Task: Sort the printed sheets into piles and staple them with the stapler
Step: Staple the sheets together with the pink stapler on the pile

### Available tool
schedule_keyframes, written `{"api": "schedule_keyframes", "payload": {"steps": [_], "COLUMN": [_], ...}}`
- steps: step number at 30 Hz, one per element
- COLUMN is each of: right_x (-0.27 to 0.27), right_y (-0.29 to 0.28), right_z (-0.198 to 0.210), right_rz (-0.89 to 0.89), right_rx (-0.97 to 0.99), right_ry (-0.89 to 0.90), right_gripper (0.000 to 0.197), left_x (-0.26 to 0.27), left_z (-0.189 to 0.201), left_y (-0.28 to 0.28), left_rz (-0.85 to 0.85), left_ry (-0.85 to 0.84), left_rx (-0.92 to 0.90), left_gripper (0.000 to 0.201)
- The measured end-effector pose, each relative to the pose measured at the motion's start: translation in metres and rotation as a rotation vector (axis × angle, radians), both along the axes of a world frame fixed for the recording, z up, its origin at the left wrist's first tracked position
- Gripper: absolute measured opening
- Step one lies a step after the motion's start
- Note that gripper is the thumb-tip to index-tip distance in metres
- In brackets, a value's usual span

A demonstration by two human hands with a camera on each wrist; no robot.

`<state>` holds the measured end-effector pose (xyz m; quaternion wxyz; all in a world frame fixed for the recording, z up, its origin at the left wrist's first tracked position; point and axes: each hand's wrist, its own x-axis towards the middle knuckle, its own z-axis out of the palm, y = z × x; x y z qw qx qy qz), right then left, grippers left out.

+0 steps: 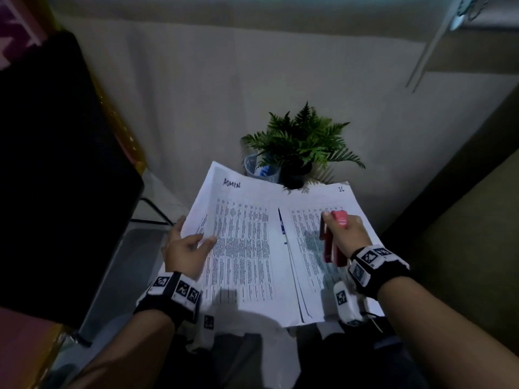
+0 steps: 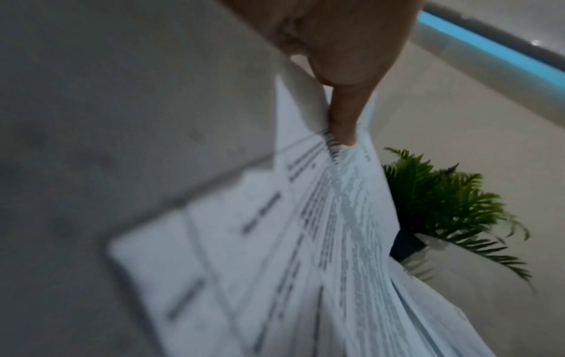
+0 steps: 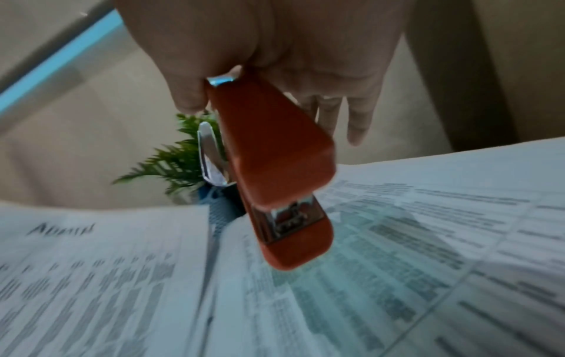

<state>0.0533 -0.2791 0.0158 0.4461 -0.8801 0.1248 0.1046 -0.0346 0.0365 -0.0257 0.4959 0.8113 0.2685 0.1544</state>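
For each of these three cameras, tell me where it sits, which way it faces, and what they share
Head: worn on the head, looks down at the printed sheets; both forearms, left hand and right hand show.
Left wrist: looks along the left hand, thumb pinching the sheets' edge.
Right wrist: looks along the right hand gripping the red stapler above the sheets.
Shared: all three show the fern plant and the sheets.
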Motion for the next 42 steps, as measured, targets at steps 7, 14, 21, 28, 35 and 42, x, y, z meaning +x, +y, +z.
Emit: {"api": "schedule_keyframes", "payload": {"steps": [7, 14, 21, 28, 35, 42], "right_x": [-0.028, -0.040, -0.052, -0.044, -0.038, -0.019], "right_y": [0.042, 0.040, 0.026, 0.021, 0.027, 0.023], "right_z": [0.027, 0.065, 0.093, 0.087, 0.083, 0.071], "right_rz": [0.179, 0.026, 0.033, 0.085, -0.033, -0.126], "right_rx": [0.348, 0.699, 0.938, 0.532, 0.163, 0.226], "right_ry": [-0.036, -0.046, 0.006, 0.065, 0.022, -0.040], "right_gripper": [0.042, 0.056, 0.040, 0.058, 0.049, 0.054], "left_x": [-0.029, -0.036, -0.044, -0.037, -0.023, -0.010], "left_z": [0.052, 0.091, 0.134, 0.092, 0.063, 0.071], "left_y": [-0.020, -0.040, -0.059, -0.063, -0.069, -0.029], "left_rz": [-0.142, -0.193, -0.403, -0.200, -0.109, 0.099], "left_ry": [-0.288, -0.448, -0.531, -0.065, 0.276, 0.129], "left_rx": [-0.185, -0.375, -0.595, -0.317, -0.123, -0.177], "left_gripper": [0.016, 0.030, 0.047, 0.024, 0.061, 0.061]}}
